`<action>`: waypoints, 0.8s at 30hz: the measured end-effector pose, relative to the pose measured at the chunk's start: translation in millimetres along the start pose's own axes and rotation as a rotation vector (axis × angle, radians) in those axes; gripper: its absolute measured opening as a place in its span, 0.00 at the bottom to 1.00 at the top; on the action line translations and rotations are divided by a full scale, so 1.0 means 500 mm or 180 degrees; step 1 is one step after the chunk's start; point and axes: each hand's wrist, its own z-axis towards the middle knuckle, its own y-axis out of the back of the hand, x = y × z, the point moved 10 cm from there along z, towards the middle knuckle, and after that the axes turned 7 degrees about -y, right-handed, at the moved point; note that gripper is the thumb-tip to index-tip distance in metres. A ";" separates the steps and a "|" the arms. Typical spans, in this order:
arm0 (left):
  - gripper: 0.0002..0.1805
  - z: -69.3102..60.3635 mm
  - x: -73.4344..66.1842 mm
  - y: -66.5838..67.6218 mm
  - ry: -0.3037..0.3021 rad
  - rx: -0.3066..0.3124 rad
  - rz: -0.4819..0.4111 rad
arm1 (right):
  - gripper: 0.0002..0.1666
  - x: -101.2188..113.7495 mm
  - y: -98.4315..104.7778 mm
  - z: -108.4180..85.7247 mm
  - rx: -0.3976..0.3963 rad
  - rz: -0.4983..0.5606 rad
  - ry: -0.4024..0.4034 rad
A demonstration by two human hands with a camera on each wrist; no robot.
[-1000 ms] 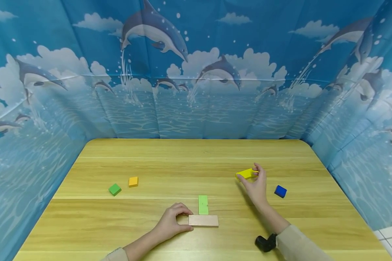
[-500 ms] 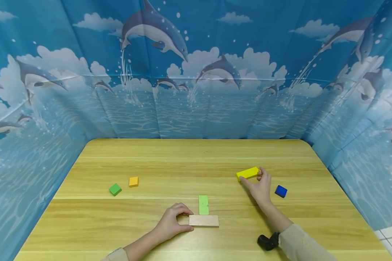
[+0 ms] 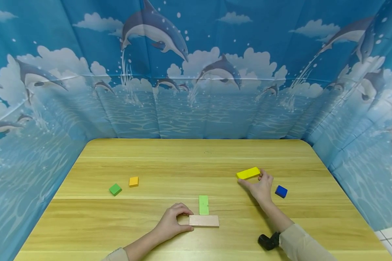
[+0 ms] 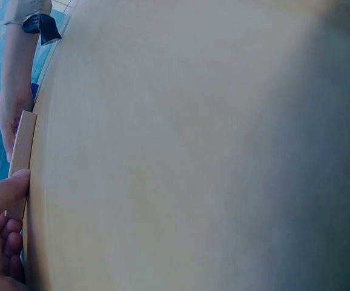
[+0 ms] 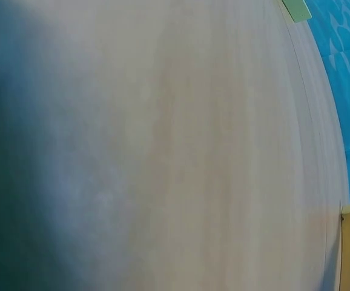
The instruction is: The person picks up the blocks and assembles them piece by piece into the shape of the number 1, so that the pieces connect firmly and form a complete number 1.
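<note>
My left hand (image 3: pixel 171 222) pinches the left end of a plain wooden block (image 3: pixel 205 221), thumb on the near side and fingers on the far side. Just beyond that block, meeting its far edge, is a light green block (image 3: pixel 203 205). Toward the right, my right hand (image 3: pixel 261 186) spans a yellow block (image 3: pixel 247 173), thumb at its left end and curled fingers at its right end. The right wrist view catches only the end of this yellow block (image 5: pixel 349 248) and a thumb tip. A blue block (image 3: pixel 281 191) lies right of that hand.
At the left of the wooden table (image 3: pixel 150 156) lie a green block (image 3: pixel 115 189) and an orange block (image 3: pixel 134 181). A black device (image 3: pixel 268 241) sits at my right wrist. A dolphin-printed curtain (image 3: pixel 196 101) surrounds the table's back and sides.
My right hand has slid slightly right and toward me along the yellow block, uncovering more of its top. The yellow block hardly moves. My left hand and the wooden block stay still.
</note>
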 end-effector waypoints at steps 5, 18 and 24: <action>0.18 0.000 0.001 0.000 -0.0001 0.0001 0.0001 | 0.57 -0.001 -0.001 0.001 -0.0031 -0.0079 -0.0001; 0.18 0.001 -0.009 0.004 -0.0257 -0.0080 0.0084 | 0.55 0.000 0.000 0.000 -0.0032 -0.0115 -0.0027; 0.18 0.002 -0.005 0.004 -0.0081 -0.0040 0.0012 | 0.54 0.003 -0.010 0.003 0.0211 -0.0238 0.0039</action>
